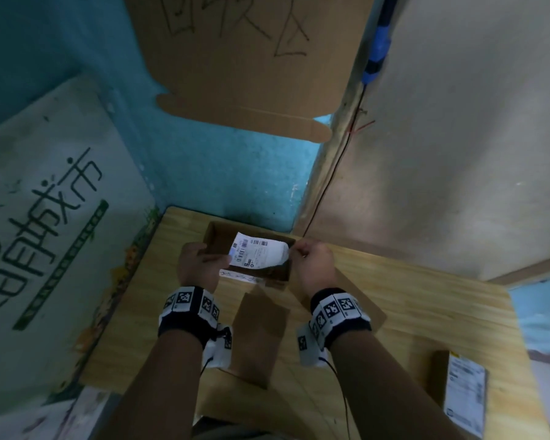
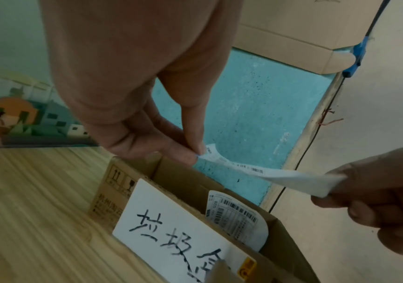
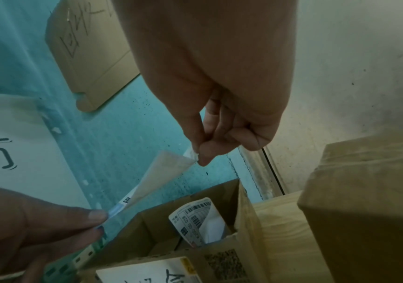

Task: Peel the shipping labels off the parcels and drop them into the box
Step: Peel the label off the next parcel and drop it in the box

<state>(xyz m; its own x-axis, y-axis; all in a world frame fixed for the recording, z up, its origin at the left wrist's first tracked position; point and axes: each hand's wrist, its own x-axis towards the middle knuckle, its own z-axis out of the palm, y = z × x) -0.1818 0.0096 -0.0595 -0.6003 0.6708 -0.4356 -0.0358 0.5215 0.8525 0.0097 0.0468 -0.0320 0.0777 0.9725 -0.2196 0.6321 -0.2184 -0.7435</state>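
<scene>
Two hands stretch a white barcoded shipping label above an open brown cardboard box.
The left hand and right hand each pinch one end; another curled label lies inside.

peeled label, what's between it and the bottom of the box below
An earlier label curls against the box wall beneath the held label; right wrist view shows it.

Dim, bluish light; soft blur, wide-angle bending at edges.
</scene>
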